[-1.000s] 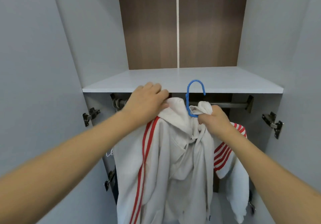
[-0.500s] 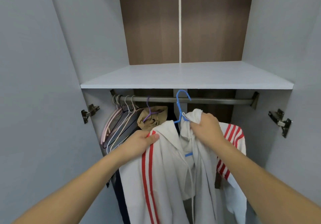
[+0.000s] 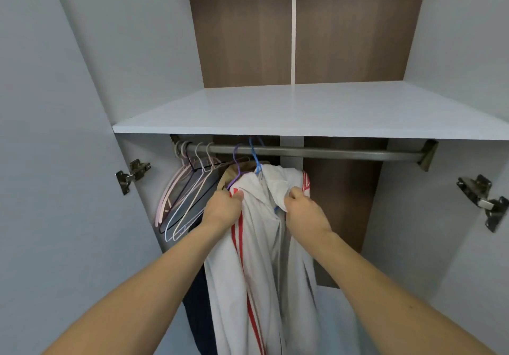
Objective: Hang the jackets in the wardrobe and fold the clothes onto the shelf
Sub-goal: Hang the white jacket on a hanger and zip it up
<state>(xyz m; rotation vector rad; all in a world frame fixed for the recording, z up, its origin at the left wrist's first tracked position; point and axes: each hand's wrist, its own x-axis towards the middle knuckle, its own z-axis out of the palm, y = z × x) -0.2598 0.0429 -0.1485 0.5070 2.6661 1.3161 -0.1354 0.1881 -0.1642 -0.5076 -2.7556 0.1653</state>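
My left hand (image 3: 223,208) and right hand (image 3: 304,211) each pinch the white red-striped jacket (image 3: 264,258) with curled fingers. It hangs on a blue hanger (image 3: 255,159) hooked over the wardrobe rail (image 3: 330,153), under the shelf (image 3: 303,109).

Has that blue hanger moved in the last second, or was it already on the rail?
Yes. The blue hanger went from in front of the shelf edge, above the rail, down and left; its hook now sits over the rail.
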